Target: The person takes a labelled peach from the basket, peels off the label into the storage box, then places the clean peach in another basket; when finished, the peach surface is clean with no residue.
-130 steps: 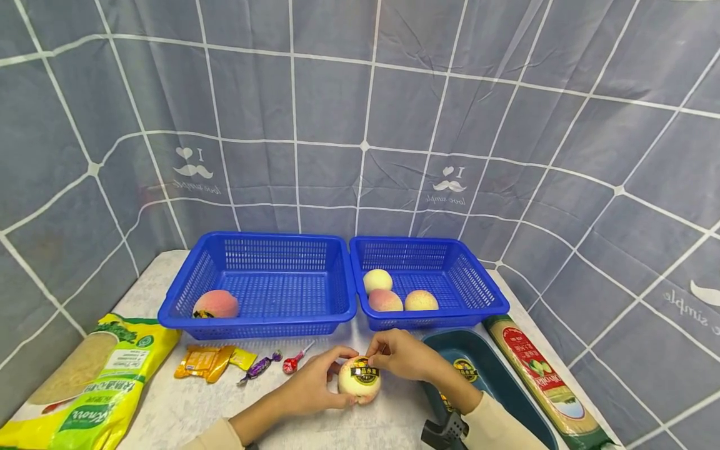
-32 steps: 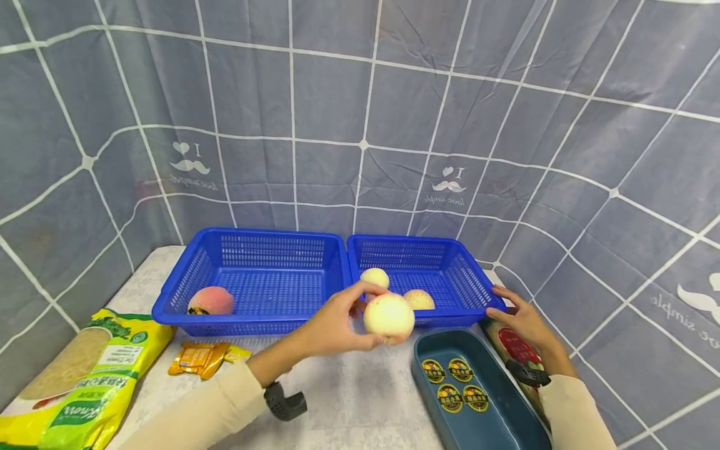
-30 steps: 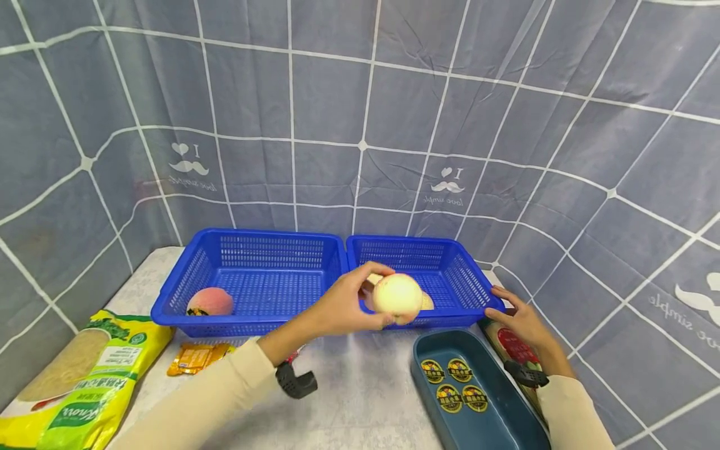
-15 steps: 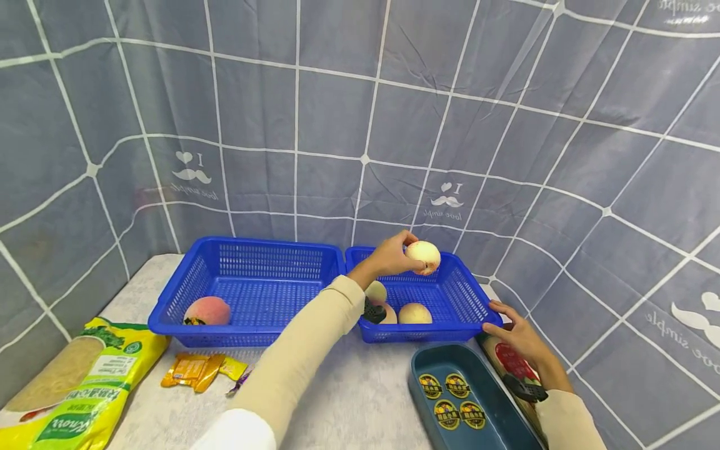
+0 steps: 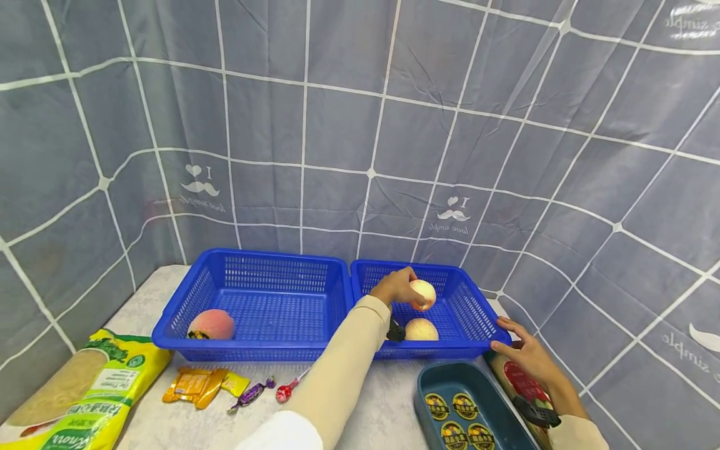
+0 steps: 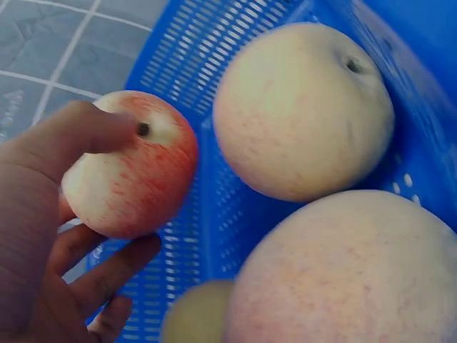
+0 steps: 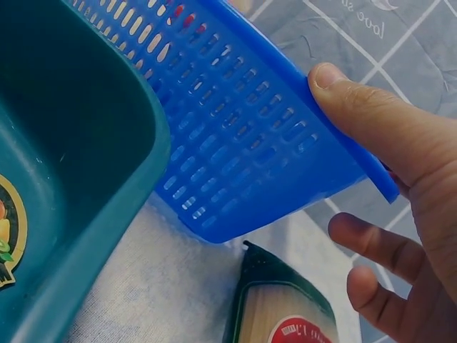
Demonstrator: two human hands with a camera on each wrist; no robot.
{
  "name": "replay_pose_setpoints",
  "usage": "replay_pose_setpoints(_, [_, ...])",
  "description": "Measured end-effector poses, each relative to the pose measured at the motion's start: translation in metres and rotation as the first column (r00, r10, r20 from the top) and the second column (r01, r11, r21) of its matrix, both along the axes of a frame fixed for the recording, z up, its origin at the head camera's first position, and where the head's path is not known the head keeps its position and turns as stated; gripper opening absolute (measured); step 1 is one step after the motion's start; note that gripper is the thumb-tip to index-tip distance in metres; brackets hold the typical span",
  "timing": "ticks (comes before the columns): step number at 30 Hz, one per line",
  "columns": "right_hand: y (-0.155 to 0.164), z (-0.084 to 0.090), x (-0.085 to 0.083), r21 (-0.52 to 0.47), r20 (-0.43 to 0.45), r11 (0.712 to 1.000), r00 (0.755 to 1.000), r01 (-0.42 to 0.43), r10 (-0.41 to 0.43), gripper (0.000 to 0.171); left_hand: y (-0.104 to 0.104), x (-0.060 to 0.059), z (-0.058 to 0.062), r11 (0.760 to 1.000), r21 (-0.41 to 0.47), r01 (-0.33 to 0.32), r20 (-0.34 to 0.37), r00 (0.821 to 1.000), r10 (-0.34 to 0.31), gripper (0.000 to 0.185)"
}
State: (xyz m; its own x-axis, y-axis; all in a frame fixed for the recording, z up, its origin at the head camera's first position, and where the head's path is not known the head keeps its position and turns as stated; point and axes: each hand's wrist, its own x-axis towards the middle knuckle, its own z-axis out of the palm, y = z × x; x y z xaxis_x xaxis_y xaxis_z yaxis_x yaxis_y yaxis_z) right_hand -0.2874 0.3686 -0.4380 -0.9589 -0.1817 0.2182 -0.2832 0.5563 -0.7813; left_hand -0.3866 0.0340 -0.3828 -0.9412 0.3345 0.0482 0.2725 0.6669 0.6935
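Observation:
A cream-and-red peach [image 5: 423,295] is held in my left hand [image 5: 395,286] inside the right blue basket [image 5: 450,347]. In the left wrist view, the thumb presses near the stem dimple of that peach [image 6: 153,168], with the fingers beneath. Two pale peaches [image 6: 303,111] fill the right of that view, and a yellowish round fruit [image 6: 200,314] shows partly. From the head, one peach [image 5: 421,329] shows at the basket's front; my left arm hides the others. My right hand [image 5: 527,357] grips the basket's front right corner, thumb on the rim [image 6: 400,14].
The left blue basket [image 5: 247,350] holds a pink peach [image 5: 211,324] with a sticker. A teal tray [image 5: 500,406] bears several gold-black stickers. A green-red packet [image 5: 520,384] lies right of it. Wrapped candies [image 5: 194,385], a lollipop [image 5: 287,390] and a yellow bag [image 5: 90,387] lie at left front.
Earlier both hands were at the stickered peach on the table. My left hand has since carried it up over the right basket and lowered it inside. My right hand has stayed at the basket corner lately.

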Motion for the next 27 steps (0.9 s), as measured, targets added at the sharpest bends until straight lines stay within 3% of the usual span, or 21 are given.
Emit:
replay_pose_setpoints(5, [-0.005, -0.001, -0.003, -0.001, -0.015, 1.000, 1.000, -0.026, 0.026, 0.059, -0.010, 0.004, -0.007, 0.972, -0.233, -0.032, -0.019, 0.999, 0.029, 0.045])
replay_pose_setpoints(13, [-0.009, -0.001, -0.009, 0.040, -0.029, 0.998, 0.998, -0.048, 0.050, 0.059, -0.034, 0.005, -0.010, 0.958, -0.287, -0.002, 0.046, 0.999, 0.016, 0.054])
replay_pose_setpoints(17, [-0.009, -0.001, -0.008, 0.046, -0.027, 0.998, 0.998, -0.054, 0.055, 0.059, -0.045, 0.002, -0.011, 0.965, -0.264, 0.010, 0.062, 0.998, 0.006, 0.056])
replay_pose_setpoints(19, [-0.008, 0.000, -0.007, 0.054, -0.038, 0.997, 0.998, -0.050, 0.052, 0.058, -0.050, -0.001, -0.010, 0.970, -0.239, 0.037, 0.043, 0.999, -0.028, 0.054])
replay_pose_setpoints(22, [-0.006, 0.002, -0.005, 0.056, -0.047, 0.997, 0.997, -0.053, 0.055, 0.057, -0.058, -0.005, -0.004, 0.977, -0.167, 0.135, -0.011, 0.990, -0.139, 0.049])
replay_pose_setpoints(25, [-0.002, 0.005, -0.001, 0.047, -0.026, 0.998, 0.999, -0.033, 0.034, 0.058, -0.068, -0.005, 0.002, 0.965, -0.091, 0.246, -0.065, 0.965, -0.253, 0.045])
replay_pose_setpoints(27, [0.001, 0.006, 0.002, 0.035, -0.007, 0.999, 1.000, -0.026, 0.026, 0.059, -0.079, -0.002, 0.004, 0.957, -0.050, 0.287, -0.091, 0.952, -0.291, 0.044])
